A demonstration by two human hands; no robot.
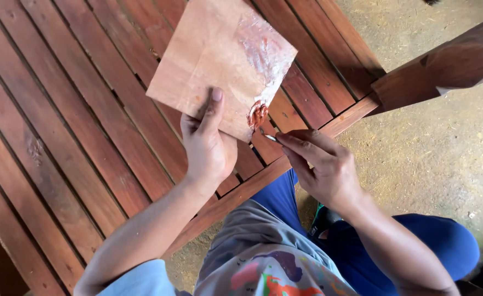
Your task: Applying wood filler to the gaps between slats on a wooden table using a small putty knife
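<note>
No packages, labels or signs seen. Slatted reddish-brown wooden table (77, 137) over dusty concrete floor (433, 148); angled wooden beam (444, 66) at upper right. Left hand (208, 145) clamped on lower edge of thin square wood board (214, 60), thumb on top, board raised above slats. Reddish filler paste (257, 114) smeared at board's lower corner. Right hand (323, 164) pinched on small metal blade (269, 137), tip just beside paste.

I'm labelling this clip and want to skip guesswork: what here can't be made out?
All in the head view:
- Tool in the right hand: only a small tip shows; fingers cover the rest.
- Board: underside hidden; top corner cut by the frame edge.
- Slatted wooden panel: runs past the left and top edges.
</note>
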